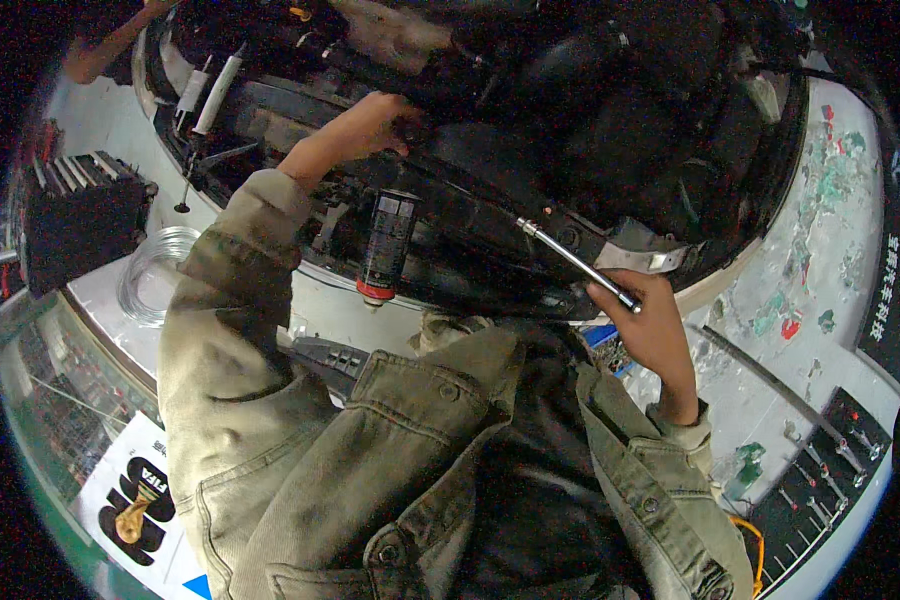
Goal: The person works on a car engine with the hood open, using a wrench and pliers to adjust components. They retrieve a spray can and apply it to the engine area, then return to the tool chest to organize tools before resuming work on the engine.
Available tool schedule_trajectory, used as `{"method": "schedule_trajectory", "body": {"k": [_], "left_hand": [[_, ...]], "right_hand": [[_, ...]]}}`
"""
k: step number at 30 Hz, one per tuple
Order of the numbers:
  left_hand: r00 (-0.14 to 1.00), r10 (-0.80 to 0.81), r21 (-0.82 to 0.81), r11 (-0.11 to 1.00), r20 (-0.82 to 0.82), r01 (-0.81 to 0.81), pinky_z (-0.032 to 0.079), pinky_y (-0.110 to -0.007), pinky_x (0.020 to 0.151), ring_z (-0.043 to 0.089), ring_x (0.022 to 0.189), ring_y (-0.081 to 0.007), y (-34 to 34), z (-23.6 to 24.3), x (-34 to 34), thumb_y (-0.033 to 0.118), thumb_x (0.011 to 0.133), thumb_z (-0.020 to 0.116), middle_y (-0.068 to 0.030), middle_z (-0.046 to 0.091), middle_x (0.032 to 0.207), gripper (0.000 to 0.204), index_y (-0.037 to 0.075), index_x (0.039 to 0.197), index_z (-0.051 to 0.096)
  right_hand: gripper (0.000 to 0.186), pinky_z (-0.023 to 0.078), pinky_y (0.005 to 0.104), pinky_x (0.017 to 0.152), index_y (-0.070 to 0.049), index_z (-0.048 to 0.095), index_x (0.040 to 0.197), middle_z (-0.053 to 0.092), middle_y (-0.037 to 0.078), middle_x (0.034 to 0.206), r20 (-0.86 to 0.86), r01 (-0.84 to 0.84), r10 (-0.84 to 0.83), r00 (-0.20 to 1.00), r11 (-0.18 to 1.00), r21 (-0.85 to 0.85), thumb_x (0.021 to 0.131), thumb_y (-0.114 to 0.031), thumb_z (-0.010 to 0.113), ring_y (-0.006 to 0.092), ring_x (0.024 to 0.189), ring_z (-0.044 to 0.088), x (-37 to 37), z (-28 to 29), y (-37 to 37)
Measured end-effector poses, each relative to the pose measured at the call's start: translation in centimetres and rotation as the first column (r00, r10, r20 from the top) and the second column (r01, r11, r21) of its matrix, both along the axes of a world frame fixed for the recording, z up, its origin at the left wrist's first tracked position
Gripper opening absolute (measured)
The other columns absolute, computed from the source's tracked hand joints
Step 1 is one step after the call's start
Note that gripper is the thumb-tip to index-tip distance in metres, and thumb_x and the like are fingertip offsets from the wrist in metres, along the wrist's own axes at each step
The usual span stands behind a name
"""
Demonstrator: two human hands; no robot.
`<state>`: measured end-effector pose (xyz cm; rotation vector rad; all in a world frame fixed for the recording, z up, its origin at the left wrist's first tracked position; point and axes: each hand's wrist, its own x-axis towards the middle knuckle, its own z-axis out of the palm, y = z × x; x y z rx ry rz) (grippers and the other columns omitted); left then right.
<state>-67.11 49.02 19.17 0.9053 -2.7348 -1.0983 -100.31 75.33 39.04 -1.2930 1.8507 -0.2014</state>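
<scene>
In the engine bay [530,130] of a vehicle, my left hand [383,125] reaches over the front edge with its fingers curled on something dark that I cannot make out. My right hand [642,318] is closed around the near end of a chrome bar-shaped hand tool [575,260]. The tool slants up and left over the front of the bay. A dark line runs on from its far end toward my left hand, and whether it belongs to the tool is unclear. Between my arms, a black-and-red spray can [385,245] rests on the front edge.
Two caulking guns with white tubes [210,92] lie at the bay's left. A clear hose coil [155,275] and a black tool cart [80,220] are further left. On the right are a tray of wrenches [825,490] and a metal strip [770,375]. Another person's arm [110,45] shows top left.
</scene>
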Motion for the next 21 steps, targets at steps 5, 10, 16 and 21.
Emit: {"method": "schedule_trajectory", "body": {"k": [5,10,16,21], "left_hand": [[0.974,0.114,0.085,0.991,-0.198,-0.099,0.055,-0.04,0.078,0.07,0.086,-0.0335,0.8,0.9,0.1,0.006,0.069,0.084,-0.0187,0.071,0.094,0.041,-0.001,0.107,0.071],[0.971,0.045,-0.029,0.998,-0.236,-0.053,0.055,-0.039,0.077,0.07,0.084,-0.0306,0.1,0.1,0.3,0.009,0.069,0.085,-0.0179,0.072,0.093,0.036,0.0,0.101,0.072],[0.914,0.394,0.31,0.885,-0.098,-0.348,0.055,-0.039,0.075,0.07,0.082,-0.0296,0.9,-1.0,0.9,0.015,0.074,0.084,-0.0156,0.073,0.088,0.029,0.0,0.096,0.072],[0.957,0.257,0.226,0.948,-0.132,-0.224,0.055,-0.039,0.082,0.07,0.093,-0.0295,-1.4,-4.7,0.5,0.021,0.073,0.086,-0.0148,0.072,0.098,0.038,0.002,0.102,0.072]], "right_hand": [[0.032,0.052,0.0309,0.073,0.003,0.072,0.106,0.074,0.015,0.089,0.096,0.143,-0.137,0.986,0.988,-0.059,0.092,-0.025,0.072,0.0147,0.08,0.066,-0.4,-0.6,2.2],[0.03,0.049,0.0299,0.067,0.003,0.072,0.104,0.072,0.012,0.083,0.118,0.132,-0.126,0.985,0.991,-0.039,0.092,-0.024,0.072,0.0135,0.073,0.062,0.1,-2.1,1.2],[0.031,0.05,0.0309,0.068,0.004,0.072,0.104,0.073,0.014,0.084,0.153,0.041,-0.032,0.988,0.998,-0.056,0.092,-0.025,0.072,0.0161,0.074,0.064,1.1,-2.6,-0.6],[0.034,0.051,0.0313,0.072,0.005,0.072,0.104,0.073,0.016,0.087,0.18,0.045,-0.032,0.983,0.997,-0.064,0.092,-0.027,0.072,0.0171,0.077,0.066,1.5,-2.4,-0.7]]}}
